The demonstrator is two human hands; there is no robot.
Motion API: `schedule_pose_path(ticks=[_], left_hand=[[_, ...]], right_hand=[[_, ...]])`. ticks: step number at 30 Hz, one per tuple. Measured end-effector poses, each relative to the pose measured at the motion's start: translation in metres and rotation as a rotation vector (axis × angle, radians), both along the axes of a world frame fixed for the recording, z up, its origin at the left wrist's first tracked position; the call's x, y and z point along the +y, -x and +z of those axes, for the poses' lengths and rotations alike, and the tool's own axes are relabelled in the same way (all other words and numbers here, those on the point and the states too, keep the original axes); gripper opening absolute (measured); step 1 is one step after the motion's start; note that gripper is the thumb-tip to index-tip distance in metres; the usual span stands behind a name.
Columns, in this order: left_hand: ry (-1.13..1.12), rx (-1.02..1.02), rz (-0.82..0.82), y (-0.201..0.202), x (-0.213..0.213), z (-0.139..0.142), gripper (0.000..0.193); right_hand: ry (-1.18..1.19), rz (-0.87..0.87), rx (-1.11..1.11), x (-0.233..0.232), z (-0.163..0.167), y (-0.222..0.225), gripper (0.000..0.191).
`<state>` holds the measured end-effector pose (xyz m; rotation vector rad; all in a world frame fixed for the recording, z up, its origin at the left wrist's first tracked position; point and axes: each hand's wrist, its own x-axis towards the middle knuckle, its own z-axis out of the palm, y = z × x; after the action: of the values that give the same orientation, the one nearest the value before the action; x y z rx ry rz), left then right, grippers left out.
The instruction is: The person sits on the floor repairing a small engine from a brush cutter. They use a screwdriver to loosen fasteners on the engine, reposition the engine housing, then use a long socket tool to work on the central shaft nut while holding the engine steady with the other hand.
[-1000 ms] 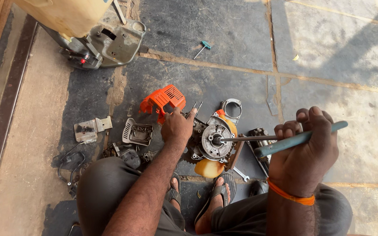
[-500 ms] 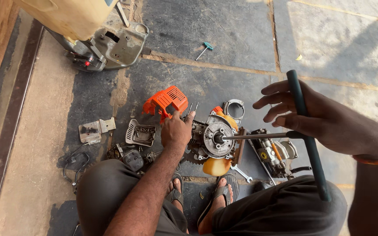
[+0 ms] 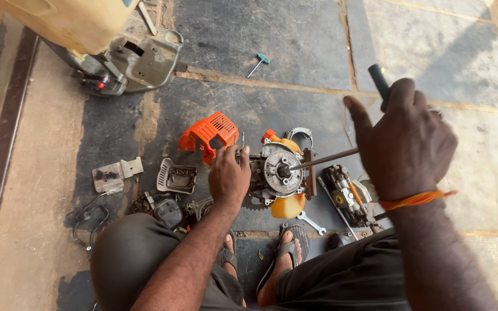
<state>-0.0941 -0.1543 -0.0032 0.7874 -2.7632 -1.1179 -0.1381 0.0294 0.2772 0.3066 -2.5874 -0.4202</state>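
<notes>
Here, what I logged from the head camera feed, every place given relative to the engine:

Engine: a small grey metal engine block with a round flywheel face and a yellow-orange plastic part under it (image 3: 280, 173) stood on the dark stone floor (image 3: 272, 52), just ahead of the person's sandalled feet.

Left hand: I saw the left hand (image 3: 229, 178) resting on the engine's left side, fingers curled over the casing and touching it; how firmly it gripped I could not tell.

Right hand: the right hand (image 3: 407, 141) was raised to the right of the engine, fist wrapped tight around the dark handle of a long T-shaped metal wrench (image 3: 378, 80), thumb sticking out.

Wrench shaft: its thin steel shaft (image 3: 324, 159) ran from under the fist down-left to the centre of the flywheel, its tip meeting the hub.

Orange cover: an orange slotted plastic cover (image 3: 208, 132) lay just up-left of the engine.

Grey housing: a grey ribbed metal housing (image 3: 176, 177) lay left of the engine, beyond the left hand.

Spanner: a small silver open-ended spanner (image 3: 310, 222) lay just below-right of the engine.

Carburettor part: a grimy metal assembly with yellow detail (image 3: 344, 193) sat just right of the engine.

Small tool: a green-handled T-shaped key (image 3: 259, 63) lay well above the engine.
</notes>
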Motion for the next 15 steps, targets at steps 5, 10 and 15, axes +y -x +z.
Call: schedule_pose_path(ticks=[5, 10, 15], left_hand=[[0.078, 0.110, -0.045, -0.011, 0.000, -0.002, 0.056], [0.065, 0.077, -0.023, -0.016, 0.001, -0.005, 0.061], [0.373, 0.185, -0.204, -0.033, 0.003, 0.019, 0.098]], right_hand=[[0.055, 0.119, -0.041, 0.000, -0.010, -0.004, 0.063], [-0.016, 0.356, -0.001, -0.008, -0.005, 0.012, 0.065], [-0.119, 0.308, 0.021, -0.023, -0.007, 0.024, 0.065]])
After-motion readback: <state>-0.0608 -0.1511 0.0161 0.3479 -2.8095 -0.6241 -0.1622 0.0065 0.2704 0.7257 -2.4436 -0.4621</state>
